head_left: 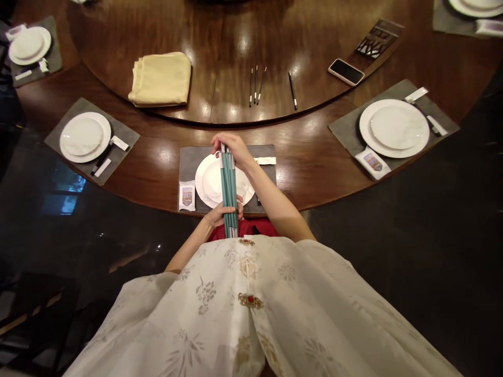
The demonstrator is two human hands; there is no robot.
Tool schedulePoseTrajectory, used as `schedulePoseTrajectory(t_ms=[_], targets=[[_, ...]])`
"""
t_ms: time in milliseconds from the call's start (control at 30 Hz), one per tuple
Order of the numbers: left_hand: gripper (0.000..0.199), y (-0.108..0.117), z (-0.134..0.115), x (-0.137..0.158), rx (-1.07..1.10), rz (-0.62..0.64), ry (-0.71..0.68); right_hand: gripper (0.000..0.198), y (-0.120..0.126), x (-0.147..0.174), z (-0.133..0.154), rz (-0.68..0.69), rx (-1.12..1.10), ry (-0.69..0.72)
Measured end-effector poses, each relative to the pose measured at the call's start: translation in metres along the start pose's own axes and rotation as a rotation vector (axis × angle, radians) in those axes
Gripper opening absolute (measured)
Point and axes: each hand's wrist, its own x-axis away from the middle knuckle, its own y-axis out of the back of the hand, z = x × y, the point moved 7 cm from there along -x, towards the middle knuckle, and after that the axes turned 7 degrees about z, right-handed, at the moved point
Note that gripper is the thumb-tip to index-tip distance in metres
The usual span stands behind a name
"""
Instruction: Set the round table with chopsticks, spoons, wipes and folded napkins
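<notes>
A bundle of green chopsticks with pale ends stands before my body, over the nearest place setting. Around its lower part my left hand is wrapped. The fingers of my right hand close on the bundle's upper end. Behind the chopsticks sit stacked white plates on a grey placemat, partly hidden by the bundle and my right forearm. A white packet with a printed label lies left of the plates. To their right is a narrow white wrapper.
On the raised turntable are a folded yellow cloth, several dark chopsticks, a phone and a dark patterned stand. Place settings with plates and more plates flank mine along the curved table edge.
</notes>
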Motion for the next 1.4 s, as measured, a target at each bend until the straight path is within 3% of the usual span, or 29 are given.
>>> schedulePoseTrajectory(t_ms=[200,333,433,533,667,800,1100,1267,1400], targets=[[0.039,0.001,-0.001,0.005,0.010,-0.091,-0.031,0.028,-0.011,0.022,-0.017,-0.022,0.126,0.012],[0.047,0.003,-0.012,0.007,0.026,-0.168,-0.111,0.030,-0.017,0.030,-0.011,0.001,0.247,0.041],[0.042,0.007,-0.024,0.009,-0.026,-0.276,-0.170,0.044,-0.020,0.036,0.000,0.054,0.404,0.039],[0.035,0.008,-0.029,0.009,-0.053,-0.327,-0.191,0.057,-0.010,0.048,0.004,-0.004,0.547,-0.046],[0.036,0.012,-0.030,0.014,-0.067,-0.408,-0.202,0.033,0.000,0.069,-0.003,-0.031,0.601,-0.164],[0.035,0.012,-0.032,0.017,-0.104,-0.479,-0.173,0.026,0.005,0.077,-0.011,-0.027,0.520,-0.233],[0.041,0.015,-0.030,0.015,-0.195,-0.471,-0.124,0.021,0.017,0.090,-0.015,-0.021,0.146,-0.368],[0.036,0.009,-0.026,0.008,-0.290,-0.406,-0.065,0.043,0.031,0.094,0.000,-0.066,0.319,-0.293],[0.037,0.002,-0.019,0.000,-0.280,-0.365,0.004,0.035,0.042,0.094,-0.002,0.103,0.374,-0.413]])
